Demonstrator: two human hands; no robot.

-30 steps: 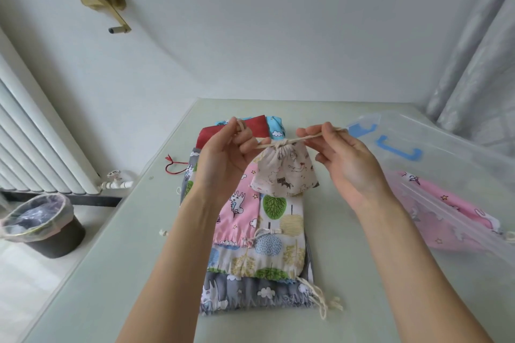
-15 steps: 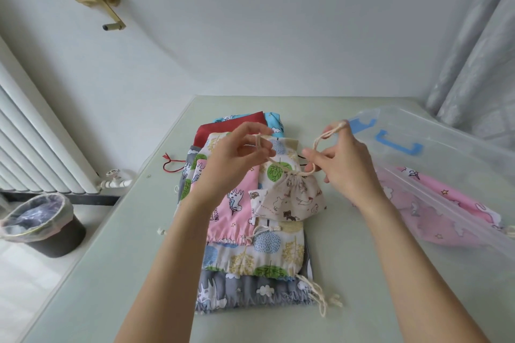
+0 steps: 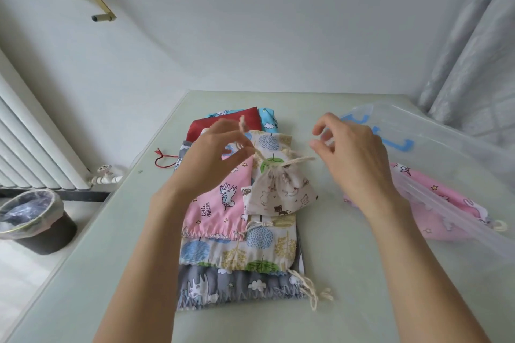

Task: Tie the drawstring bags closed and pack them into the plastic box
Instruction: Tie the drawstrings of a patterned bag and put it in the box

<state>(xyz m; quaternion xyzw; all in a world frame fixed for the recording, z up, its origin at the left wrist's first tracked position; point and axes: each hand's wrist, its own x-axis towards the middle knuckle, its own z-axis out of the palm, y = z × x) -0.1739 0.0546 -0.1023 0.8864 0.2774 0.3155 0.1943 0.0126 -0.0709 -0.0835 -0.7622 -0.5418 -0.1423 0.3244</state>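
- Head view, far left: a white radiator runs along the wall, and a dark waste bin lined with clear plastic stands on the floor below it.
- A pale green table fills the middle. A stack of flat drawstring bags lies on it: pink unicorn print on top, tree print beneath, grey print at the near edge, red and blue at the far end.
- The left hand hovers over the stack, thumb and fingertips pinching one end of a cream cord.
- Just right of it, a small beige bag with an animal print lies on the stack, its neck gathered shut by the cord.
- The right hand is raised beside the bag, fingers curled. Motion blur hides the fingertips, so I cannot tell whether they hold the other cord end.
- Far right: a clear plastic box with blue latches sits on the table, with a pink bag inside.
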